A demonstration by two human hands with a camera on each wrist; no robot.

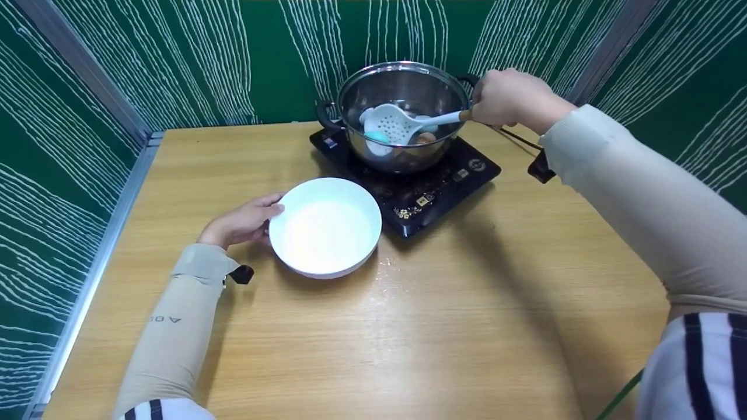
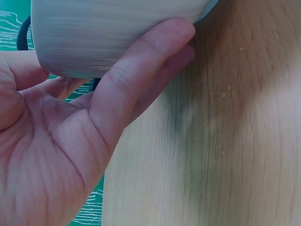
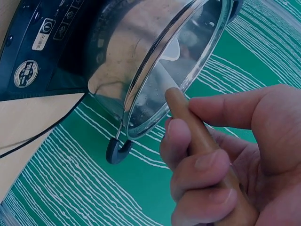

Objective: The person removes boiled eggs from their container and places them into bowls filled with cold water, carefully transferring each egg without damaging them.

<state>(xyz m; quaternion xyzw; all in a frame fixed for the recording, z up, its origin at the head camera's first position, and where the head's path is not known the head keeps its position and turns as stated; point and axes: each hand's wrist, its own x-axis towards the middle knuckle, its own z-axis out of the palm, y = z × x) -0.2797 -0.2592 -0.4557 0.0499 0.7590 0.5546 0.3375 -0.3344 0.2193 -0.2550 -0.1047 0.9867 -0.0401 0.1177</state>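
My left hand [image 1: 248, 220] holds a white bowl [image 1: 325, 227] by its left side, thumb at the rim. In the left wrist view, fingers [image 2: 127, 75] lie against the outside of the bowl [image 2: 103, 33]. My right hand [image 1: 510, 99] grips the wooden handle [image 3: 193, 125] of a white slotted spoon [image 1: 392, 123], fingers curled round it. The spoon's perforated head is within the mouth of a steel pot [image 1: 402, 154]. A teal rounded thing [image 1: 377, 136] and a brown egg-like thing [image 1: 426, 138] show beside the head; whether the spoon bears either, I cannot tell.
Beneath the pot is a black induction cooktop [image 1: 432, 195], its cable [image 1: 516, 139] running off to the right. Water drops [image 1: 386, 271] dot the wooden table [image 1: 362, 350] near the bowl. Green walls [image 1: 280, 58] with white lines close off the back and sides.
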